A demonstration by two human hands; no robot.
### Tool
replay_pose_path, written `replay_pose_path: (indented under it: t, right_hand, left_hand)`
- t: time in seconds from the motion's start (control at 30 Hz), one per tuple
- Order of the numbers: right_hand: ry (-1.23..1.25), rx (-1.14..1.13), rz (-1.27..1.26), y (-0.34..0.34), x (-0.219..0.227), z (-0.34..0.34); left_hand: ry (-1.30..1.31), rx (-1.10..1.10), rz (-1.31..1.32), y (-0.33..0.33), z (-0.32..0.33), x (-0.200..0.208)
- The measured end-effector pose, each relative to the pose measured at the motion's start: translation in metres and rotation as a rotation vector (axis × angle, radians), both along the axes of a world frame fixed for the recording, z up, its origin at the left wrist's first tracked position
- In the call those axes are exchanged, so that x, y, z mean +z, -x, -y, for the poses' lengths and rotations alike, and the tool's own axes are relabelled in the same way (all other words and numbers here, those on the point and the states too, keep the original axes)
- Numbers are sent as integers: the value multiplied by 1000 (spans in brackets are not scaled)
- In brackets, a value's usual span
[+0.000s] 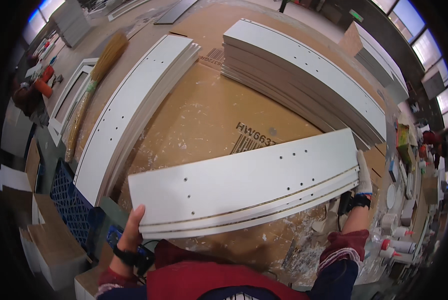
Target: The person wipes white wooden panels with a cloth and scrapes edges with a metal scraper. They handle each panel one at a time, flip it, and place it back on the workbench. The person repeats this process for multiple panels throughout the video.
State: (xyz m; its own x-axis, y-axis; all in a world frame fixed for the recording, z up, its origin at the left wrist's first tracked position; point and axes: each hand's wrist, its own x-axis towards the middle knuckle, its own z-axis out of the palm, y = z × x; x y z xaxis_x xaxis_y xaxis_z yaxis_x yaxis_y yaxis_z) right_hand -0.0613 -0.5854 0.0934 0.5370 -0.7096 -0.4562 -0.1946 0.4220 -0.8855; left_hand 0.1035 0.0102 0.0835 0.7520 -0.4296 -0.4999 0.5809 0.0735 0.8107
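Observation:
Between my hands is a short stack of white panels (244,172), drilled with small dark holes and slightly fanned along the near edge. My left hand (134,222), bare, grips the stack's left end with the thumb on top. At the right end, my right hand (365,175) in a white glove is closed around the edge; its fingers are partly hidden. The stack is tilted, its right end farther from me. Beyond it are two taller piles of similar panels: a left pile (129,100) and a right pile (304,60).
Brown cardboard (199,120) with paint specks covers the worktable. A straw broom (96,75) and a white frame (64,107) lie at the left, above a blue plastic crate (74,200). Bottles (399,246) and tape rolls stand at the right. Another person (29,97) is at far left.

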Motion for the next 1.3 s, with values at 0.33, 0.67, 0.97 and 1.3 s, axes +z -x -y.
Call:
replay_pose_path:
  t: [0.33,0.67,0.97,1.3]
  right_hand:
    - [112,505,-121,-121,12,-94]
    - [576,383,-74,-128,19,-109]
    - [543,418,-183,-12,13,-228]
    - [-246,42,314,-10,-48,-310]
  left_hand:
    - [-32,353,-213,152,-92,17]
    - [120,249,40,151,-135,-3]
    - [-440,-424,566,4,-139,63]
    - [-383,-1038,-85,-55,-72,28]
